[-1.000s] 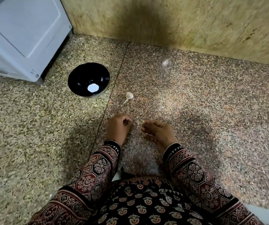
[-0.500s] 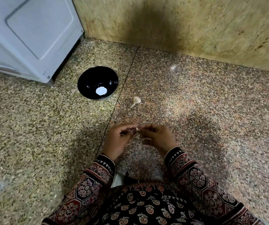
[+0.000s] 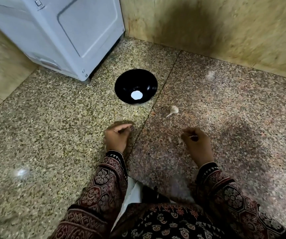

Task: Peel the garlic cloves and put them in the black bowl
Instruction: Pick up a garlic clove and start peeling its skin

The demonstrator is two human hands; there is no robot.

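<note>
The black bowl (image 3: 121, 87) stands on the floor ahead of me, with only a white glare spot showing inside. A garlic piece with a stalk (image 3: 173, 110) lies just right of it. My left hand (image 3: 116, 138) hovers below the bowl, thumb pressed to curled fingertips in a pinch; what it pinches is hidden. My right hand (image 3: 196, 144) is farther right, fingers curled, with a pale scrap of garlic skin (image 3: 180, 141) at its fingertips.
A grey-white appliance (image 3: 66, 35) stands at the back left, close behind the bowl. A stone wall (image 3: 225, 31) closes the back. I sit on the speckled floor (image 3: 52, 126), patterned sleeves and lap at the bottom.
My hands were together over a small clove half a second ago; they have now pulled apart, left toward the bowl, right off to the side. The view has shifted.
</note>
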